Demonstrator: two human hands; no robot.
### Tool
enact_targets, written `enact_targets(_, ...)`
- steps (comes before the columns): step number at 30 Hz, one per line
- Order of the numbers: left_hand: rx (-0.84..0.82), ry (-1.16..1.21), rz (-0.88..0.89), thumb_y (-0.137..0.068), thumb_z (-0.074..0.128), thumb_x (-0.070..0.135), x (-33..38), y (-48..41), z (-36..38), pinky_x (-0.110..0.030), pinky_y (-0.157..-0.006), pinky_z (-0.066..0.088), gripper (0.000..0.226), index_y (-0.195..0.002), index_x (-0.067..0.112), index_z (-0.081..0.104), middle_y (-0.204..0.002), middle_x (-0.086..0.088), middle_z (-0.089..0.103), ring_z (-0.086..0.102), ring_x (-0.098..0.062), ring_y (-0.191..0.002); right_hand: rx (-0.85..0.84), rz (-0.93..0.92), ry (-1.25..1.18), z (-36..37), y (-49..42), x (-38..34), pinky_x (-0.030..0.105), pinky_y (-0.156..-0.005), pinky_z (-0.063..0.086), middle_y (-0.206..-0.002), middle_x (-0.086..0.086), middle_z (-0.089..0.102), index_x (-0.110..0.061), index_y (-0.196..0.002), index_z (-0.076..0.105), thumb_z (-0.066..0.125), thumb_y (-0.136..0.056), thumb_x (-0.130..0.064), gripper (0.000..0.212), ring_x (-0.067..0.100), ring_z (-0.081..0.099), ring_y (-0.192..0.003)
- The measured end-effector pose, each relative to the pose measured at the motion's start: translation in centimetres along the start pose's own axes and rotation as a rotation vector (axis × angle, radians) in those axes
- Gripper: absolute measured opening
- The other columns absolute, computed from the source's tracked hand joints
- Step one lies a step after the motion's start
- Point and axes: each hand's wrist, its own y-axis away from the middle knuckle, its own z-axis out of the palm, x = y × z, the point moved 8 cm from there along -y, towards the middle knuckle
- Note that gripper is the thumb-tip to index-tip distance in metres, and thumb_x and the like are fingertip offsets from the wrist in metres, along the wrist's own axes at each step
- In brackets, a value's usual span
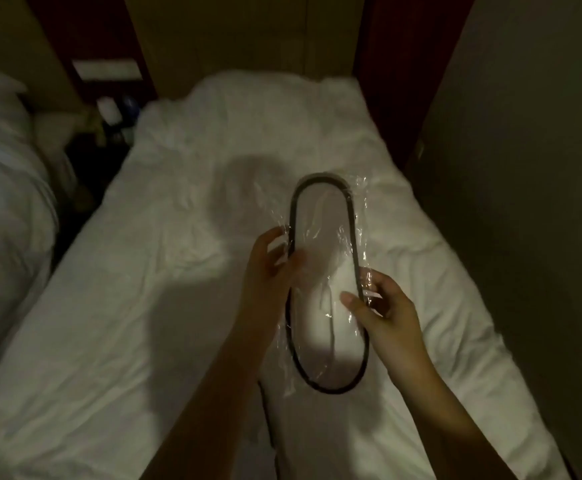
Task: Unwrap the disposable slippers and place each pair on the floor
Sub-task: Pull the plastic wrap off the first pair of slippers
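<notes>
I'm standing over a rumpled white bed in a dim room, a second bed to my left and a dark nightstand between them. A clear plastic wrapper still encloses the white, black-edged slippers, held above the sheet. My left hand clamps the package's left edge, my right hand its right, thumbs on top.
</notes>
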Motion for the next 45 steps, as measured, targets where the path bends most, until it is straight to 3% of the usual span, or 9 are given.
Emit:
enact_targets(6, -0.058, -0.012, 0.316, -0.080, 0.072, 0.029, 17.5, 1.9, 0.5, -0.019, -0.064, 0.056, 0.038, -0.108, 0.050, 0.057, -0.092, 0.007, 0.077, 0.074, -0.012, -0.081, -0.079, -0.276, -0.025, -2.7, 2.0, -16.3, 0.018, -0.079, 0.054, -0.101, -0.023, 0.069, -0.040, -0.104, 0.065, 0.064, -0.074, -0.048, 0.031, 0.002, 0.066, -0.094)
enact_targets(9, -0.067, -0.009, 0.457, -0.078, 0.074, 0.028, 25.1, 3.9, 0.5, -0.019, -0.065, 0.056, 0.039, -0.111, 0.044, 0.059, -0.091, 0.007, 0.077, 0.074, -0.012, -0.081, 0.005, -0.439, -0.001, -5.2, 3.1, -24.3, 0.029, -0.088, 0.053, -0.101, -0.019, 0.069, -0.038, -0.102, 0.066, 0.049, -0.082, -0.056, 0.032, 0.000, 0.064, -0.097)
enact_targets(13, -0.082, 0.023, 0.554, -0.079, 0.074, 0.016, 32.2, 6.3, 0.8, -0.024, -0.073, 0.058, 0.040, -0.106, 0.042, 0.060, -0.090, 0.008, 0.078, 0.074, -0.012, -0.087, 0.141, -0.653, -0.088, -8.5, 4.5, -34.4, 0.039, -0.089, 0.054, -0.099, -0.008, 0.071, -0.032, -0.100, 0.068, 0.056, -0.091, -0.036, 0.015, 0.006, 0.066, -0.094)
enact_targets(18, -0.126, 0.047, 0.586, -0.081, 0.071, 0.010, 36.2, 8.7, 0.8, -0.033, -0.086, 0.057, 0.041, -0.107, 0.039, 0.060, -0.098, 0.000, 0.077, 0.072, -0.016, -0.097, 0.189, -0.777, -0.115, -9.3, 7.1, -42.6, 0.038, -0.077, 0.054, -0.079, -0.007, 0.072, -0.025, -0.082, 0.072, 0.055, -0.083, -0.055, 0.034, 0.010, 0.066, -0.078)
enact_targets(24, -0.136, -0.002, 0.599, -0.080, 0.073, 0.016, 35.8, 10.0, -0.5, -0.026, -0.077, 0.058, 0.040, -0.105, 0.045, 0.061, -0.099, 0.003, 0.077, 0.072, -0.014, -0.095, 0.177, -0.591, -0.126, -8.0, 7.6, -43.3, 0.034, -0.060, 0.057, -0.068, 0.010, 0.071, -0.004, -0.079, 0.068, 0.066, -0.078, -0.052, 0.048, 0.017, 0.064, -0.055)
enact_targets(29, -0.134, -0.021, 0.564, -0.078, 0.074, 0.021, 34.5, 8.9, -1.2, -0.025, -0.076, 0.058, 0.041, -0.107, 0.047, 0.060, -0.102, 0.006, 0.076, 0.072, -0.012, -0.096, 0.014, -0.440, -0.201, -6.5, 6.9, -41.6, 0.018, -0.043, 0.046, -0.061, 0.000, 0.063, -0.005, -0.082, 0.069, 0.063, -0.089, -0.029, 0.025, 0.004, 0.053, -0.043)
enact_targets(35, -0.069, -0.045, 0.456, -0.076, 0.076, 0.020, 32.5, 4.4, -1.6, -0.027, -0.073, 0.059, 0.044, -0.110, 0.041, 0.057, -0.102, 0.003, 0.075, 0.072, -0.010, -0.094, -0.084, -0.278, -0.446, -5.4, 5.1, -41.4, 0.018, -0.048, 0.051, -0.065, -0.001, 0.071, -0.012, -0.079, 0.067, 0.064, -0.088, -0.024, 0.016, 0.007, 0.061, -0.052)
enact_targets(40, -0.073, -0.024, 0.289, -0.080, 0.072, 0.009, 29.3, 1.1, -2.0, -0.025, -0.076, 0.055, 0.039, -0.116, 0.016, 0.060, -0.116, -0.010, 0.068, 0.068, -0.014, -0.094, -0.239, -0.055, -0.853, -2.0, 2.7, -39.1, 0.022, -0.060, 0.059, -0.094, 0.006, 0.069, -0.010, -0.087, 0.062, 0.057, -0.093, -0.019, 0.012, 0.017, 0.068, -0.081)
enact_targets(45, -0.128, -0.015, 0.128, -0.080, 0.072, 0.011, 24.1, 1.2, -3.4, -0.021, -0.067, 0.056, 0.039, -0.118, 0.010, 0.061, -0.114, -0.008, 0.070, 0.073, -0.013, -0.088, -0.069, -0.252, -0.183, -1.1, 1.0, -35.3, 0.019, -0.047, 0.050, -0.098, -0.002, 0.068, -0.019, -0.116, 0.066, 0.060, -0.091, -0.021, 0.026, 0.005, 0.061, -0.056)
